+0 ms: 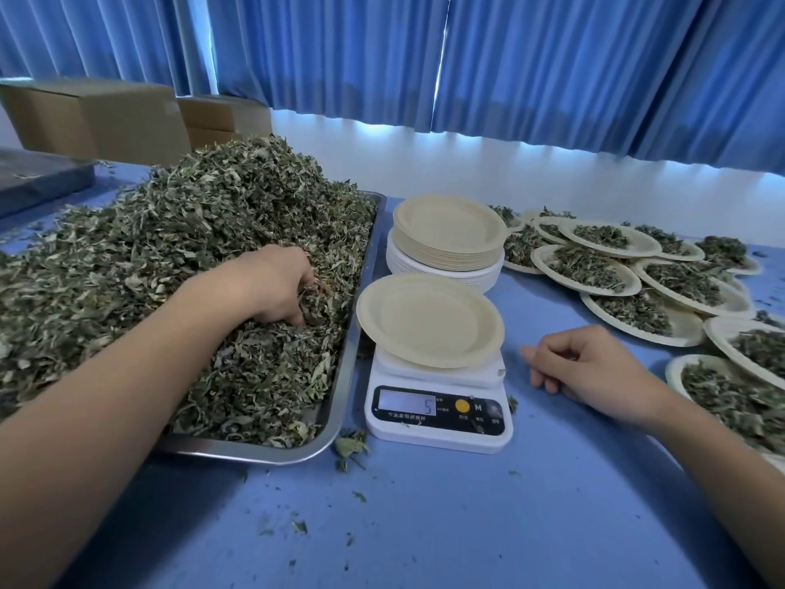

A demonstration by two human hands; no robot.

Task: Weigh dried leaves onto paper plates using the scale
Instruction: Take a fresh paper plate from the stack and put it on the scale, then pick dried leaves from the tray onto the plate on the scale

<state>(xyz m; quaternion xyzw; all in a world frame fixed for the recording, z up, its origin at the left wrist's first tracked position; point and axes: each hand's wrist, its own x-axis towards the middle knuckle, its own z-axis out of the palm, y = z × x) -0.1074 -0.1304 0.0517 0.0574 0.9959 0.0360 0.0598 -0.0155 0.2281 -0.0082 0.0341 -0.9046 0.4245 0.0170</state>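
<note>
Leaves (182,257) gripped by left hand (276,286) near tray rim (363,286) | right hand (594,369) beside scale (437,418)

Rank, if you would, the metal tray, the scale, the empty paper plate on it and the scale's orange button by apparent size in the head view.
1. Metal tray, heaped with dried leaves.
2. Empty paper plate and scale: alike, and the plate hides part of the scale, so unranked.
3. Orange button.
</note>
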